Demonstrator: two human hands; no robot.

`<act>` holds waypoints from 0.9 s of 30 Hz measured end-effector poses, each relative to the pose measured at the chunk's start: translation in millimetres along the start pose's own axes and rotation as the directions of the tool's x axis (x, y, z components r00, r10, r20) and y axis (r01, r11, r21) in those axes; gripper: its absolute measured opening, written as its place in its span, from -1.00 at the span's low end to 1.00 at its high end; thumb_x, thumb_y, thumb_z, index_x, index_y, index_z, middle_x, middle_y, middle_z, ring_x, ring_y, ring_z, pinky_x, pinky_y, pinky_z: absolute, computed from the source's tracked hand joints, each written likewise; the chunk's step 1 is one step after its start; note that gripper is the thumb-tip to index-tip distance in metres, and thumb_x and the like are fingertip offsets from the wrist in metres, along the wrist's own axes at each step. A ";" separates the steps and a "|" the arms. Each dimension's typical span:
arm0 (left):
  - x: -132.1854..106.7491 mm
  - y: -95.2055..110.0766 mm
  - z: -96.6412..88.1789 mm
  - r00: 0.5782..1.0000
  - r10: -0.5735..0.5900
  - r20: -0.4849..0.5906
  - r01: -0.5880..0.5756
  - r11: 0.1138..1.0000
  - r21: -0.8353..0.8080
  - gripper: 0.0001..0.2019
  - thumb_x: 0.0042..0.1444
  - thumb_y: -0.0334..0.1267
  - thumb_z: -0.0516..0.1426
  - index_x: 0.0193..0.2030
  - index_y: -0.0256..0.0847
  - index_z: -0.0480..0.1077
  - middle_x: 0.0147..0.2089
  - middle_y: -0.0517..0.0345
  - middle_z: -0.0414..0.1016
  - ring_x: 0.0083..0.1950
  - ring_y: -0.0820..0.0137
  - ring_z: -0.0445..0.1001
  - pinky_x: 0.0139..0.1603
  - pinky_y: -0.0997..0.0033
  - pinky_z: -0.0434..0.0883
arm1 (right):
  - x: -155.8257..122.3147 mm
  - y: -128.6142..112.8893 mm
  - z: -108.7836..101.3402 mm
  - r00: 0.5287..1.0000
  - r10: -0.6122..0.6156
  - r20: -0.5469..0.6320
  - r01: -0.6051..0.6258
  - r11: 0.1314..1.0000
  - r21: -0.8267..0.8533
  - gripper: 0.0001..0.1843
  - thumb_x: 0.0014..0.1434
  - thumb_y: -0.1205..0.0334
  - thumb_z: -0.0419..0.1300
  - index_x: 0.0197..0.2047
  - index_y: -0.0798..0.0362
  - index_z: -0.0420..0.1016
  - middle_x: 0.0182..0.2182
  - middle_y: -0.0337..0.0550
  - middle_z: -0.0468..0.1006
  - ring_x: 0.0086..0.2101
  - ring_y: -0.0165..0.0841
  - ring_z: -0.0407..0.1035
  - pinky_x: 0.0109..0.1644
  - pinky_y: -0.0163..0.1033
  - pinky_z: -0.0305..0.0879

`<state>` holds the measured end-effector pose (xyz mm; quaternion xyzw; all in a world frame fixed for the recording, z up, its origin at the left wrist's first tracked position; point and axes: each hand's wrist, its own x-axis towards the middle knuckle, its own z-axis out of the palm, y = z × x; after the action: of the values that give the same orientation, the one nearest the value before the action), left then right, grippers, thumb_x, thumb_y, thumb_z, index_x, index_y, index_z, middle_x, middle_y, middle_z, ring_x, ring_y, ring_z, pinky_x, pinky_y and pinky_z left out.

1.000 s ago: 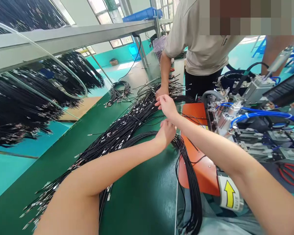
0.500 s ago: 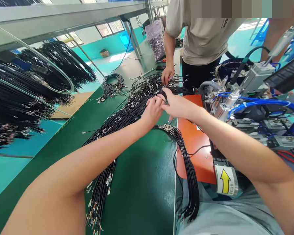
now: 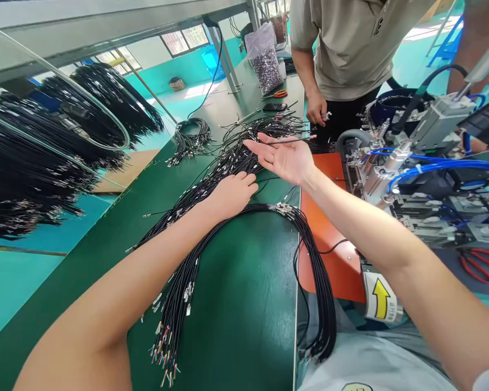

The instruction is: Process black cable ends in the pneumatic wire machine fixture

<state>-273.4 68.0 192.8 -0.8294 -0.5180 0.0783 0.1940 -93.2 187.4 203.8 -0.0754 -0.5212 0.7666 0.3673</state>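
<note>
My left hand (image 3: pixel 236 193) has its fingers curled downward over the green table. It is beside a large pile of black cables (image 3: pixel 212 176) with small pale connectors, and what its fingertips hold, if anything, is hidden. Palm up and fingers stretched to the left, my right hand (image 3: pixel 287 160) is over the far end of the pile. A single black cable (image 3: pixel 291 141) runs across its upper fingers; I cannot tell whether it is gripped. A curved cable bundle (image 3: pixel 315 266) passes just below my left hand and droops over the table's right edge.
An orange plate (image 3: pixel 330 228) and a machine with blue air hoses (image 3: pixel 440 165) stand on the right. Across the table, a co-worker's hand (image 3: pixel 317 108) holds a small pale piece. A coiled cable bundle (image 3: pixel 192 136), phone (image 3: pixel 274 107) and clear bag (image 3: pixel 264 65) lie farther back.
My hands have parted: the left moved back toward me, the right turned palm up with its fingers stretched. The co-worker's hand lifted away from the pile to the right.
</note>
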 end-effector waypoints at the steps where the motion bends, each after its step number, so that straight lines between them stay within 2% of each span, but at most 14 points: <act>1: -5.1 -3.6 0.7 1.000 -0.009 0.011 0.010 1.000 -0.019 -0.88 0.08 -0.40 0.20 -0.23 -0.18 0.48 -0.10 -0.03 0.45 -0.05 0.19 0.38 -0.17 0.22 0.34 | 3.7 6.9 -0.2 1.000 -0.012 -0.008 0.012 0.999 0.035 -0.70 0.36 0.15 -0.09 -0.10 0.08 0.41 0.00 0.07 0.62 0.03 -0.24 0.51 -0.10 -0.12 0.52; 3: -13.9 -12.7 3.4 0.999 -0.010 0.033 0.014 0.993 -0.117 -0.93 0.07 -0.37 0.23 -0.29 -0.16 0.47 -0.13 0.01 0.46 -0.06 0.20 0.39 -0.15 0.24 0.34 | 11.4 21.7 -1.1 1.000 -0.019 -0.009 0.020 0.995 0.094 -0.69 0.39 0.10 -0.11 -0.12 0.05 0.38 0.05 0.05 0.61 0.04 -0.27 0.49 -0.09 -0.14 0.51; 5: -20.1 -22.6 8.6 0.999 -0.029 0.026 0.036 0.941 -0.336 -0.95 0.11 -0.29 0.24 -0.36 -0.14 0.47 -0.21 0.07 0.49 -0.09 0.24 0.41 -0.11 0.25 0.34 | 20.7 38.2 -2.2 1.000 0.003 -0.029 -0.001 0.996 0.086 -0.63 0.41 -0.06 -0.13 -0.18 0.01 0.33 0.05 0.02 0.60 -0.02 -0.29 0.51 -0.16 -0.20 0.49; 7: -23.3 -30.1 18.0 0.986 -0.166 -0.008 0.121 0.749 -0.651 -0.87 0.12 -0.16 0.26 -0.37 -0.13 0.49 -0.24 0.11 0.52 -0.14 0.30 0.43 -0.09 0.27 0.35 | 31.1 55.6 -2.2 0.995 0.042 -0.093 -0.045 0.998 -0.039 -0.52 0.36 -0.26 -0.12 -0.24 -0.03 0.29 -0.07 -0.01 0.65 -0.19 -0.31 0.53 -0.29 -0.27 0.42; 8: -23.7 -32.2 24.5 0.953 -0.303 -0.014 0.169 0.568 -0.806 -0.83 0.08 -0.11 0.29 -0.37 -0.14 0.50 -0.23 0.11 0.54 -0.17 0.33 0.44 -0.11 0.29 0.36 | 36.1 64.1 -1.6 0.990 0.042 -0.136 -0.061 0.988 -0.145 -0.47 0.32 -0.33 -0.10 -0.27 -0.03 0.29 -0.17 -0.04 0.66 -0.28 -0.32 0.50 -0.34 -0.28 0.38; 9: -23.5 -33.4 32.3 0.887 -0.461 0.006 0.189 0.353 -0.916 -0.80 0.02 -0.08 0.33 -0.38 -0.15 0.50 -0.21 0.10 0.55 -0.19 0.35 0.45 -0.14 0.32 0.36 | 40.6 72.0 -0.9 0.985 0.014 -0.171 -0.061 0.960 -0.274 -0.44 0.30 -0.37 -0.09 -0.30 -0.03 0.30 -0.27 -0.08 0.64 -0.33 -0.32 0.47 -0.34 -0.28 0.35; 11: -21.4 -33.8 50.9 0.667 -0.737 0.107 0.121 -0.035 -0.992 -0.73 -0.11 -0.08 0.39 -0.44 -0.19 0.48 -0.19 0.07 0.56 -0.22 0.40 0.45 -0.23 0.39 0.36 | 46.7 84.9 0.5 0.980 -0.113 -0.166 0.004 0.836 -0.549 -0.44 0.31 -0.33 -0.04 -0.37 -0.01 0.35 -0.37 -0.14 0.55 -0.29 -0.31 0.42 -0.22 -0.26 0.35; 13: -17.8 -34.3 71.4 0.498 -0.851 0.168 0.057 -0.161 -0.985 -0.69 -0.09 -0.02 0.36 -0.44 -0.20 0.45 -0.25 0.09 0.54 -0.27 0.45 0.44 -0.31 0.44 0.34 | 47.4 93.0 0.6 0.967 -0.246 -0.062 0.121 0.662 -0.740 -0.49 0.34 -0.19 0.02 -0.44 0.02 0.42 -0.30 -0.12 0.49 -0.17 -0.30 0.38 -0.06 -0.23 0.33; 16: -11.4 -38.5 98.4 0.361 -0.904 0.229 0.037 -0.232 -0.972 -0.62 -0.01 0.10 0.28 -0.44 -0.21 0.40 -0.42 0.16 0.44 -0.45 0.52 0.36 -0.47 0.50 0.26 | 39.4 97.1 -1.8 0.946 -0.286 0.150 0.270 0.447 -0.853 -0.58 0.34 -0.02 0.09 -0.45 0.03 0.50 -0.15 -0.09 0.44 -0.11 -0.29 0.36 -0.01 -0.22 0.30; 18: -8.0 -41.7 109.8 0.307 -0.914 0.264 0.029 -0.269 -0.963 -0.58 -0.03 0.14 0.28 -0.47 -0.20 0.34 -0.51 0.23 0.35 -0.54 0.54 0.30 -0.54 0.51 0.21 | 32.2 97.1 -3.9 0.947 -0.190 0.259 0.309 0.318 -0.897 -0.65 0.31 0.04 0.14 -0.44 0.02 0.52 -0.15 -0.10 0.44 -0.17 -0.30 0.38 -0.08 -0.22 0.29; 20: -6.1 -42.2 114.6 0.278 -0.922 0.269 0.026 -0.273 -0.962 -0.55 -0.03 0.16 0.28 -0.50 -0.18 0.27 -0.56 0.28 0.27 -0.58 0.54 0.27 -0.57 0.51 0.20 | 27.2 97.9 -4.6 0.959 -0.089 0.271 0.284 0.223 -0.933 -0.68 0.28 0.08 0.17 -0.46 0.02 0.52 -0.19 -0.11 0.45 -0.26 -0.31 0.38 -0.15 -0.21 0.28; 24: -5.5 -30.7 107.5 0.266 -0.950 0.165 0.049 -0.158 -0.986 -0.61 0.11 0.11 0.21 -0.46 -0.16 0.29 -0.54 0.29 0.27 -0.54 0.53 0.26 -0.52 0.51 0.22 | 26.3 105.7 3.0 0.987 -0.103 0.120 0.137 0.175 -0.975 -0.60 0.33 0.11 0.09 -0.50 0.06 0.50 -0.26 -0.02 0.43 -0.34 -0.28 0.38 -0.18 -0.15 0.28; 26: -5.4 -21.8 99.3 0.308 -0.947 0.087 0.078 -0.066 -0.995 -0.66 0.18 0.05 0.18 -0.42 -0.17 0.36 -0.49 0.25 0.35 -0.46 0.50 0.33 -0.43 0.50 0.28 | 28.6 110.8 11.6 0.987 -0.155 0.044 0.078 0.217 -0.973 -0.58 0.35 0.07 0.07 -0.48 0.05 0.50 -0.28 -0.01 0.44 -0.30 -0.24 0.41 -0.13 -0.12 0.31; 27: -5.2 -17.8 95.0 0.339 -0.939 0.053 0.094 -0.023 -0.995 -0.68 0.20 0.03 0.16 -0.40 -0.17 0.40 -0.46 0.23 0.39 -0.41 0.48 0.36 -0.38 0.49 0.30 | 30.2 112.8 16.2 0.985 -0.170 0.008 0.056 0.280 -0.958 -0.60 0.34 0.04 0.09 -0.47 0.04 0.49 -0.31 -0.03 0.46 -0.29 -0.24 0.43 -0.12 -0.13 0.34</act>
<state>-322.0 93.1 112.9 -0.4028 -0.6406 -0.6413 -0.1271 -177.7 173.8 122.7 -0.2787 -0.8609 0.2718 0.3276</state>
